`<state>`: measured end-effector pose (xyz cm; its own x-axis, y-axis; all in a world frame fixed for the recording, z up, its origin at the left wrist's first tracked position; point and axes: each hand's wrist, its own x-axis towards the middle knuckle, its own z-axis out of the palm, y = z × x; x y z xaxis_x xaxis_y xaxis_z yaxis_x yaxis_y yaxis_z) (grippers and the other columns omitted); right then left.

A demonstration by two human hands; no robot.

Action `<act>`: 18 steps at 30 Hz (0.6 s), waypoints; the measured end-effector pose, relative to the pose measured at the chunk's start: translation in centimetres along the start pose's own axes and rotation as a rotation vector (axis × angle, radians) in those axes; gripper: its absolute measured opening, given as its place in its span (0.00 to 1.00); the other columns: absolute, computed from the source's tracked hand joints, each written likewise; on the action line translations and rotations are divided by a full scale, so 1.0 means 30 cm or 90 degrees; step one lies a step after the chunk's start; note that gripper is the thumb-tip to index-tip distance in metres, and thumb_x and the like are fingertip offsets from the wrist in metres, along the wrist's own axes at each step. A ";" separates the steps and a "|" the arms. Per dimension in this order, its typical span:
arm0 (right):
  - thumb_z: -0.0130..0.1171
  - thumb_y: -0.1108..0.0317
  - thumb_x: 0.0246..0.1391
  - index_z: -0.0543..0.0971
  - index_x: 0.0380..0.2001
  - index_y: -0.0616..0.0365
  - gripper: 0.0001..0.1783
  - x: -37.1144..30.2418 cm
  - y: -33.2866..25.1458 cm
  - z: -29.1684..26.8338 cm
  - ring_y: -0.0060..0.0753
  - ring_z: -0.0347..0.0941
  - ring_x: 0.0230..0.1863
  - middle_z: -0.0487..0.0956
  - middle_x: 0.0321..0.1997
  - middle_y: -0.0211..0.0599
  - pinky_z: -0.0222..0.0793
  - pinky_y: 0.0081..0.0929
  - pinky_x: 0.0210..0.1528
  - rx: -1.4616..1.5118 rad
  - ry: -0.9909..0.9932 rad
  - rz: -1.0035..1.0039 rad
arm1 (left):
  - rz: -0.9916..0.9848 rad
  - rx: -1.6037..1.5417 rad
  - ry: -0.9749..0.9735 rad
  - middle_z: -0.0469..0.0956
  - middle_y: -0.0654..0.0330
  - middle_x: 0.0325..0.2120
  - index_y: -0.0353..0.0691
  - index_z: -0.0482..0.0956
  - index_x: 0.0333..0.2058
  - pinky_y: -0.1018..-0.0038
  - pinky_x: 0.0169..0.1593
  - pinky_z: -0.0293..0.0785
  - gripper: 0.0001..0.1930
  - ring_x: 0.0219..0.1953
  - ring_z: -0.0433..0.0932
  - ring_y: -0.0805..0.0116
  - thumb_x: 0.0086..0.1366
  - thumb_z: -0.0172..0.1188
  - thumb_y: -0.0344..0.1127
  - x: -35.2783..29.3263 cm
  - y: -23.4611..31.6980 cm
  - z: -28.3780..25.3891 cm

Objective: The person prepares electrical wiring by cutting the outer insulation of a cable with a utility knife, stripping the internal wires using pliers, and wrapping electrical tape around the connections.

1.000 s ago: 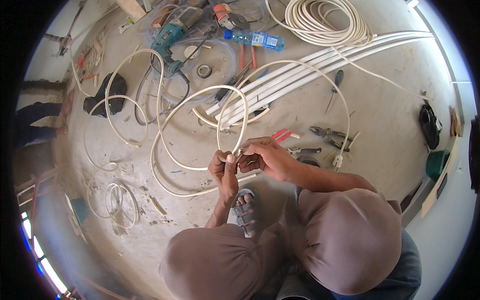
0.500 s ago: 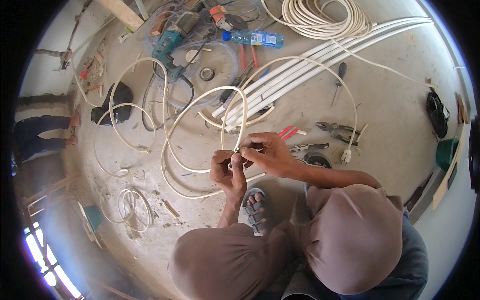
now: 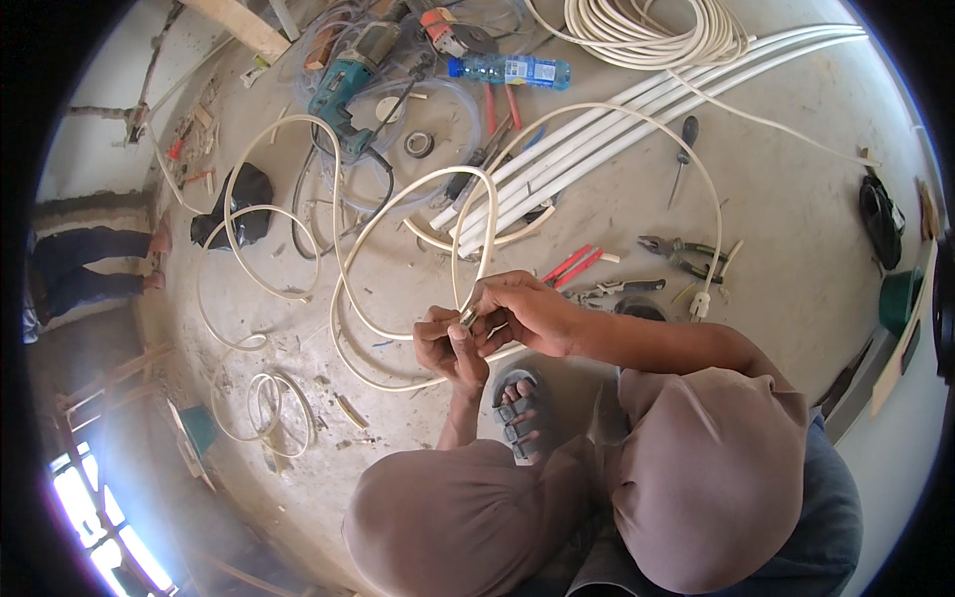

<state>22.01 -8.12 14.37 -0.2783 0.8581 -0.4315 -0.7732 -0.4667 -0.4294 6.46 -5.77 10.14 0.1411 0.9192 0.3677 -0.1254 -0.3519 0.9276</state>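
Close together in front of me, my left hand point(image 3: 451, 346) and my right hand point(image 3: 524, 312) are both closed on the end of a cream electrical cable point(image 3: 491, 214). The cable drops from a loop into my fingers. Between the fingertips sits a small, partly shiny bit at its end, mostly hidden, and I cannot make out its shape. Loops of the cable spread over the floor to the left. Another stretch arcs right to a white plug point(image 3: 699, 304). Just beyond my right hand lie red-handled pliers point(image 3: 574, 265) and a grey-and-black hand tool point(image 3: 617, 289).
Farther right are dark-handled pliers point(image 3: 681, 254) and a screwdriver point(image 3: 683, 159). White pipes point(image 3: 587, 149) and a cable coil point(image 3: 657, 38) lie beyond. A teal power drill point(image 3: 343, 99), an angle grinder point(image 3: 453, 32) and a blue bottle point(image 3: 509, 70) are at the back. Another person's legs point(image 3: 95, 264) show far left.
My right hand has turned over the cable end, its fingers curling closer to my left fingertips. My left hand stays on the cable end. The whole view has shifted slightly.
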 end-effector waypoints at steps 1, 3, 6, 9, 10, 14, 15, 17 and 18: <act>0.52 0.71 0.60 0.79 0.34 0.64 0.08 0.013 0.006 -0.007 0.30 0.82 0.33 0.81 0.31 0.38 0.84 0.29 0.37 0.042 -0.009 0.035 | 0.002 0.008 -0.006 0.70 0.58 0.24 0.36 0.65 0.35 0.79 0.30 0.62 0.17 0.26 0.66 0.76 0.69 0.62 0.42 0.005 -0.001 -0.009; 0.52 0.70 0.60 0.79 0.35 0.63 0.08 0.037 0.026 -0.018 0.30 0.81 0.32 0.81 0.31 0.38 0.83 0.29 0.35 0.083 -0.027 0.086 | 0.007 0.022 -0.021 0.70 0.58 0.23 0.37 0.64 0.35 0.79 0.30 0.62 0.19 0.25 0.66 0.76 0.68 0.64 0.43 0.012 0.002 -0.024; 0.53 0.69 0.59 0.79 0.36 0.61 0.08 0.046 0.040 -0.022 0.29 0.80 0.31 0.81 0.31 0.36 0.82 0.28 0.34 0.113 -0.055 0.150 | 0.008 0.019 -0.043 0.71 0.59 0.23 0.37 0.64 0.35 0.79 0.29 0.62 0.21 0.24 0.66 0.77 0.64 0.68 0.43 0.018 0.010 -0.047; 0.54 0.67 0.61 0.80 0.35 0.59 0.08 0.038 0.041 -0.005 0.27 0.80 0.31 0.81 0.31 0.33 0.81 0.25 0.33 0.091 -0.055 0.141 | -0.031 -0.001 -0.064 0.71 0.59 0.23 0.36 0.66 0.37 0.79 0.28 0.62 0.22 0.25 0.68 0.77 0.62 0.71 0.42 0.030 0.024 -0.055; 0.54 0.67 0.61 0.80 0.35 0.59 0.08 0.034 0.038 -0.003 0.27 0.80 0.31 0.81 0.30 0.32 0.80 0.25 0.33 0.078 -0.048 0.127 | -0.061 0.012 -0.077 0.71 0.59 0.23 0.35 0.68 0.37 0.79 0.27 0.62 0.20 0.24 0.68 0.76 0.62 0.71 0.40 0.043 0.047 -0.045; 0.56 0.64 0.63 0.81 0.34 0.57 0.09 0.042 0.037 -0.001 0.25 0.77 0.29 0.79 0.29 0.31 0.81 0.27 0.31 -0.019 0.000 0.035 | -0.062 0.272 -0.163 0.73 0.59 0.25 0.33 0.78 0.35 0.76 0.28 0.65 0.12 0.27 0.72 0.73 0.61 0.71 0.33 0.110 0.109 -0.055; 0.55 0.64 0.63 0.81 0.34 0.57 0.09 0.044 0.040 0.001 0.24 0.77 0.29 0.79 0.29 0.31 0.80 0.27 0.31 -0.031 0.019 0.029 | 0.066 0.354 -0.117 0.74 0.59 0.28 0.35 0.83 0.31 0.73 0.30 0.68 0.05 0.29 0.73 0.69 0.60 0.70 0.29 0.126 0.121 -0.033; 0.55 0.64 0.63 0.81 0.33 0.57 0.10 0.036 0.040 -0.014 0.24 0.76 0.29 0.79 0.29 0.30 0.80 0.27 0.31 -0.050 0.054 0.001 | 0.132 0.439 -0.113 0.74 0.59 0.29 0.36 0.84 0.31 0.72 0.31 0.69 0.04 0.30 0.74 0.68 0.59 0.70 0.28 0.122 0.127 0.002; 0.55 0.64 0.64 0.80 0.33 0.57 0.10 0.040 0.048 -0.010 0.25 0.76 0.29 0.78 0.29 0.31 0.80 0.28 0.31 -0.058 0.056 -0.015 | 0.166 0.489 -0.107 0.75 0.58 0.29 0.36 0.84 0.31 0.71 0.31 0.69 0.04 0.31 0.74 0.67 0.59 0.70 0.28 0.120 0.134 0.003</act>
<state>20.74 -7.83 13.00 -0.2066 0.8486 -0.4870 -0.7228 -0.4678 -0.5086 6.54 -3.89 15.20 0.3528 0.7740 0.5259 0.5233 -0.6291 0.5748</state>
